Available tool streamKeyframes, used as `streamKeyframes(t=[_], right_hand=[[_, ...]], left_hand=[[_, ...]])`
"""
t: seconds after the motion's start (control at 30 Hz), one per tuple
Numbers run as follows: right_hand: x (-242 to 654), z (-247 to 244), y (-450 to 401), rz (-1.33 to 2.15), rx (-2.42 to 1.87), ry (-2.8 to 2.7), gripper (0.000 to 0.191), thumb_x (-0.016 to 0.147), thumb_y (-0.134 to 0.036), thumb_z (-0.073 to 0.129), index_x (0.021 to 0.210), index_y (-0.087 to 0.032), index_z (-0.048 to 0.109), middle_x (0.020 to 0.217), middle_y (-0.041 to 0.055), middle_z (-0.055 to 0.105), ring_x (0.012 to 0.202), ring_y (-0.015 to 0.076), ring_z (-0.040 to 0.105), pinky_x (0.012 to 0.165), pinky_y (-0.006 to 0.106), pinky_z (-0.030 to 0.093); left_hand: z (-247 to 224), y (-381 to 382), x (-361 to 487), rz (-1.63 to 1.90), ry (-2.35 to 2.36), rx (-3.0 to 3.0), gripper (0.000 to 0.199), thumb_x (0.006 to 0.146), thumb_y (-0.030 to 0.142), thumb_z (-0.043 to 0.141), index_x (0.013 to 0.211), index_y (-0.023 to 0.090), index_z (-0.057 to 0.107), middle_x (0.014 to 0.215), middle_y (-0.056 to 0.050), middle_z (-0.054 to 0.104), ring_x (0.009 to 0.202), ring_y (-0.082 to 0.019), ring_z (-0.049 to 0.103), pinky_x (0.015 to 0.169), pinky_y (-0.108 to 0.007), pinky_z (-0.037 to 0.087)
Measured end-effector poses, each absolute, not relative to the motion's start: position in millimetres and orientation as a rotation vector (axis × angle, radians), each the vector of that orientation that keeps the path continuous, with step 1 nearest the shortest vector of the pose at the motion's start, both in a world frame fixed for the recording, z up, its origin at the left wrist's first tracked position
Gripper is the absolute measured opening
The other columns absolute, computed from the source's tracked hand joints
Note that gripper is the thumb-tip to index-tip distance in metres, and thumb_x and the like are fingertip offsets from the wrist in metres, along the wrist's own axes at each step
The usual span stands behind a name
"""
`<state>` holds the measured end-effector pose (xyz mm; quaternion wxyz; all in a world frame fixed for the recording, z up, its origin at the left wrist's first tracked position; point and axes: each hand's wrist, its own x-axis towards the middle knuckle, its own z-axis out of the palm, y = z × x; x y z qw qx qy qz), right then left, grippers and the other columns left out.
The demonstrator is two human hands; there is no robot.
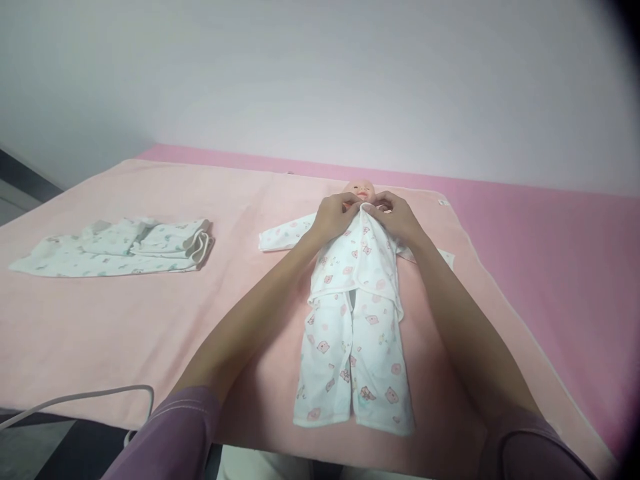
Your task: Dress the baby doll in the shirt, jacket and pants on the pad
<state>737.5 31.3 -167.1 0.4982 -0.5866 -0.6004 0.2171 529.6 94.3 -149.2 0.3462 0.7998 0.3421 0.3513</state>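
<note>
A baby doll (361,189) lies on its back, dressed in a white patterned top (345,260) and matching trousers (330,360). Its sleeves spread out to both sides. At the collar, just below the doll's chin, my left hand (336,215) pinches the left part of the neckline. My right hand (395,215) grips the collar's other side, with its fingertips close to those of the left. The top's front edges meet down the middle, and its hem overlaps the trousers' waist. What lies under my fingertips is hidden.
Folded white patterned cloth (120,250) lies to the left on the pink mat (235,193). A pale cable (90,395) crosses the near left edge. Behind the table (545,247) rises a plain wall (320,80).
</note>
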Motion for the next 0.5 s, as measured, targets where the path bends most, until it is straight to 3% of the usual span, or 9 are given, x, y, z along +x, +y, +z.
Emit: streamKeyframes(t=[0.13, 0.23, 0.37, 0.5], right_hand=[[735.2, -166.5, 29.4, 0.564, -1.404, -1.424, 0.045, 0.087, -0.062, 0.09, 0.108, -0.025, 0.078, 0.106, 0.0058, 0.08, 0.102, 0.0259, 0.072, 0.099, 0.044, 0.059], [732.9, -166.7, 30.0, 0.581, -1.376, -1.398, 0.048, 0.085, -0.063, 0.092, 0.108, -0.024, 0.077, 0.11, 0.0069, 0.08, 0.104, 0.0257, 0.073, 0.098, 0.042, 0.06], [732.4, -166.6, 30.6, 0.589, -1.36, -1.414, 0.05, 0.084, -0.066, 0.092, 0.107, -0.024, 0.079, 0.113, 0.0083, 0.082, 0.109, 0.0271, 0.074, 0.101, 0.044, 0.06], [734.8, -166.0, 28.8, 0.651, -1.356, -1.414, 0.047, 0.086, -0.062, 0.093, 0.112, -0.025, 0.08, 0.117, 0.0085, 0.082, 0.113, 0.0283, 0.075, 0.104, 0.046, 0.06]], left_hand=[[-144.2, 89.3, 527.0, 0.878, 0.903, 2.045, 0.025, 0.105, 0.032, 0.067, 0.11, 0.019, 0.087, 0.083, -0.004, 0.08, 0.065, -0.016, 0.063, 0.073, -0.03, 0.05], [-142.3, 85.3, 528.1, 0.871, 0.937, 1.971, 0.028, 0.103, 0.044, 0.073, 0.104, 0.019, 0.087, 0.088, -0.006, 0.081, 0.068, -0.018, 0.067, 0.07, -0.031, 0.05], [-145.9, 86.8, 531.7, 0.945, 0.972, 1.953, 0.019, 0.101, 0.037, 0.076, 0.097, 0.02, 0.085, 0.1, -0.006, 0.085, 0.087, -0.021, 0.074, 0.081, -0.031, 0.055], [-150.8, 92.0, 533.3, 0.948, 0.97, 1.967, 0.018, 0.104, 0.034, 0.073, 0.096, 0.02, 0.084, 0.103, -0.006, 0.086, 0.093, -0.022, 0.075, 0.092, -0.032, 0.057]])
